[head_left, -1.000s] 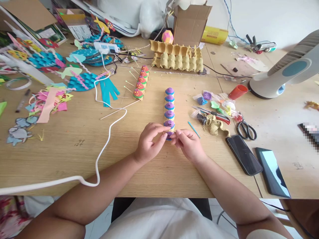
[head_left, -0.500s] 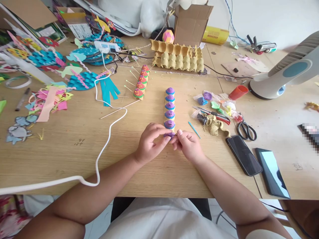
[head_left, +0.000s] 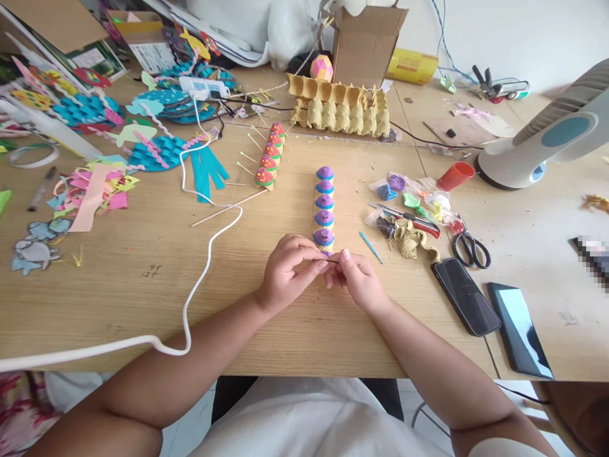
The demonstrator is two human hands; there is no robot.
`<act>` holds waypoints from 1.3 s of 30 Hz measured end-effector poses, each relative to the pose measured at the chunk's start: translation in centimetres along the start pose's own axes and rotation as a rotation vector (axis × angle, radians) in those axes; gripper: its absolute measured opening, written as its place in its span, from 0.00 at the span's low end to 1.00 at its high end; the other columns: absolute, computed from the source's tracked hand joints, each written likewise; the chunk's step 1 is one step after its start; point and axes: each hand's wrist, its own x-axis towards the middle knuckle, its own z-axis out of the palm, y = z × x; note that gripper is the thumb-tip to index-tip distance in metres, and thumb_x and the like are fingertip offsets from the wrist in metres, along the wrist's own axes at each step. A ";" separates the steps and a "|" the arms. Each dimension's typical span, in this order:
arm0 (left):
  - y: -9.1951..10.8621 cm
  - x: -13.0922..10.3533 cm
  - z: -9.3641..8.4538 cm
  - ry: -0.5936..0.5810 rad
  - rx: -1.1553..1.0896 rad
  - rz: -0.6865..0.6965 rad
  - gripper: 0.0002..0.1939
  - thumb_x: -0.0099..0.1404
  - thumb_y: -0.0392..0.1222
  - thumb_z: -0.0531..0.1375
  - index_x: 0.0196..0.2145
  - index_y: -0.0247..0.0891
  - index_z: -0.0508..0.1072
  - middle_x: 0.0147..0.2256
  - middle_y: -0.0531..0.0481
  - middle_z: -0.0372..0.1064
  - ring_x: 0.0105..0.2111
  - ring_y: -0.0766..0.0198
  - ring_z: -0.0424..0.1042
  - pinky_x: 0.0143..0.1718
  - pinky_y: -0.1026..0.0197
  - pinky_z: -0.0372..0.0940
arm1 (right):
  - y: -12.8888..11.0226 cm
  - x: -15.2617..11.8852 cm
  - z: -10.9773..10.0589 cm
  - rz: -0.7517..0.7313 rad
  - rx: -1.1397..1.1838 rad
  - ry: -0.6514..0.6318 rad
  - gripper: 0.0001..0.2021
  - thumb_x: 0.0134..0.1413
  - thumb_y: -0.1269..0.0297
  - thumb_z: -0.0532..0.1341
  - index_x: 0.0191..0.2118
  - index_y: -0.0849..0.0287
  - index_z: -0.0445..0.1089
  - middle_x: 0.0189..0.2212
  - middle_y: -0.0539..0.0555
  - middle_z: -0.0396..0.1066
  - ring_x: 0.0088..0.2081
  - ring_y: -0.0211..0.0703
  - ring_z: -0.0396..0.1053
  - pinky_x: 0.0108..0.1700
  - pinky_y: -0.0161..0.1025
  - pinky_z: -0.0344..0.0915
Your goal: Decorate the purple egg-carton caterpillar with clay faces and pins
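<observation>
Between the fingertips of both hands stretches a thin black strand [head_left: 332,261]; its material is too small to make out. My left hand [head_left: 289,270] pinches one end with thumb and forefinger. At the other end, my right hand [head_left: 362,279] grips it between thumb and finger, the remaining fingers curled. Just beyond lies an egg-carton strip [head_left: 324,219], its humps covered in purple and blue, with small dark marks on several of them. My fingers partly hide its nearest hump. To the right of the strip, a small blue stick [head_left: 370,247] rests on the table.
Right of my hands lie bagged coloured clay [head_left: 396,184], a red utility knife [head_left: 425,227], scissors [head_left: 471,249] and a phone [head_left: 466,297]. A red-green carton strip [head_left: 270,158] and egg cartons [head_left: 349,117] sit farther back. A white cable [head_left: 209,254] crosses the left side.
Both hands have shifted slightly, and the black strand now shows more plainly between them. Less of the nearest purple hump is visible behind my fingers.
</observation>
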 end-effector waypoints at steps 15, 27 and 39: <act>0.1 0.0 -0.2 0.003 0.013 -0.005 0.08 0.71 0.38 0.65 0.47 0.43 0.79 0.39 0.50 0.77 0.42 0.61 0.75 0.48 0.55 0.70 | -0.1 0.2 0.2 -0.016 0.225 0.106 0.20 0.53 0.44 0.72 0.31 0.57 0.75 0.24 0.49 0.77 0.22 0.33 0.62 0.26 0.33 0.58; 0.2 0.1 -0.1 0.015 0.020 -0.004 0.02 0.70 0.37 0.65 0.39 0.43 0.79 0.36 0.51 0.76 0.40 0.62 0.75 0.46 0.55 0.70 | 0.0 0.2 0.1 -0.028 0.246 0.073 0.19 0.56 0.44 0.71 0.34 0.57 0.78 0.26 0.50 0.76 0.24 0.33 0.64 0.27 0.33 0.59; 0.4 0.0 -0.2 0.041 0.022 -0.034 0.08 0.72 0.35 0.62 0.48 0.42 0.78 0.41 0.49 0.78 0.43 0.62 0.75 0.49 0.55 0.71 | -0.2 0.4 0.1 0.100 0.358 0.130 0.18 0.46 0.47 0.77 0.30 0.58 0.78 0.21 0.49 0.75 0.20 0.30 0.60 0.21 0.31 0.52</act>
